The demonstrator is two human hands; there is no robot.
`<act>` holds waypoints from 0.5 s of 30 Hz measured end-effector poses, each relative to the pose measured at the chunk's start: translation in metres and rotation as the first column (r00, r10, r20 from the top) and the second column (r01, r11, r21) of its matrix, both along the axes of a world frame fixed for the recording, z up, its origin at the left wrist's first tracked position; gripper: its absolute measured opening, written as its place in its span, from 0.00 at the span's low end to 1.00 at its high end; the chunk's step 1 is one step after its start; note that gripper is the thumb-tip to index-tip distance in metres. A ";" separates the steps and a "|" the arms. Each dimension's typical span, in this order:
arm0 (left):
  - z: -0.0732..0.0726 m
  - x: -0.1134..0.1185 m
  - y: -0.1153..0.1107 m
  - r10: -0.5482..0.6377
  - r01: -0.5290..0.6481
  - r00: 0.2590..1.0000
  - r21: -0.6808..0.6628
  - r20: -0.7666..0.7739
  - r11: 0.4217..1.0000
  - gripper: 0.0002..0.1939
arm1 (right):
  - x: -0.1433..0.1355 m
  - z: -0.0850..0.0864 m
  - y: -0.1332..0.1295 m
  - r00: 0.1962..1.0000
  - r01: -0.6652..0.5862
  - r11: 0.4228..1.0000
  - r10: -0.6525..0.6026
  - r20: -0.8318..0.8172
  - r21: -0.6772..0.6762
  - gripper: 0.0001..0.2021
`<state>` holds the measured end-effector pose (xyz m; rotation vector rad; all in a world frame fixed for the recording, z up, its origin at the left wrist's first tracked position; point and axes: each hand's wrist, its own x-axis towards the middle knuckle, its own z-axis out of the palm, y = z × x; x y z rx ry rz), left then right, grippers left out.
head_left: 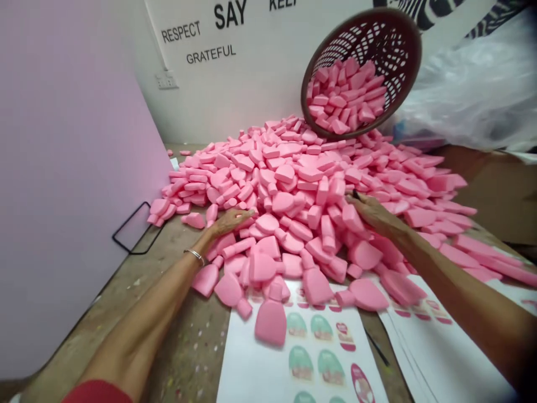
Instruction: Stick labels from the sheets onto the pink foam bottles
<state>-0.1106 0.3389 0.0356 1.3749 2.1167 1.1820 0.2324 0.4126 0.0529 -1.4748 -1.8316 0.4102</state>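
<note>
From my end I see lots of pink blocks [286, 172], bottle-shaped w/ short necks, heaped over the table [188, 347]; more sit in the brown basket [414, 73], tipped toward me at far R. A few near ones lie on the printed sheet [247, 369]. L hand [230, 221] is at the heap's near L side, fingers loosely bent among blocks; can't tell if it has hold of any. R hand [372, 212] reaches in on the R, fingertips partly hidden, so can't tell its grip either; a dark bit [356, 194] by the fingers is too small to ID. Matte look = foam, I'd guess: v. light, softish, not slippery, might dent. Best hold IMO: flat faces of the wide body, thumb vs fingers; neck's thinner & prob weaker.
</note>
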 end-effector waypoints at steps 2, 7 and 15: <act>0.017 -0.008 -0.018 -0.097 0.097 0.995 0.001 -0.005 0.995 0.18 | -0.001 0.012 -0.021 0.998 -0.054 0.998 0.055 0.036 -0.044 0.25; 0.042 -0.025 -0.109 -0.244 0.246 0.969 0.035 -0.048 0.969 0.16 | 0.016 0.023 -0.120 0.994 0.075 0.997 -0.077 0.082 0.034 0.19; -0.011 0.089 -0.249 -0.396 0.362 0.817 -0.161 -0.419 0.918 0.14 | -0.018 -0.040 -0.319 0.991 -0.134 0.930 0.123 -0.055 -0.342 0.19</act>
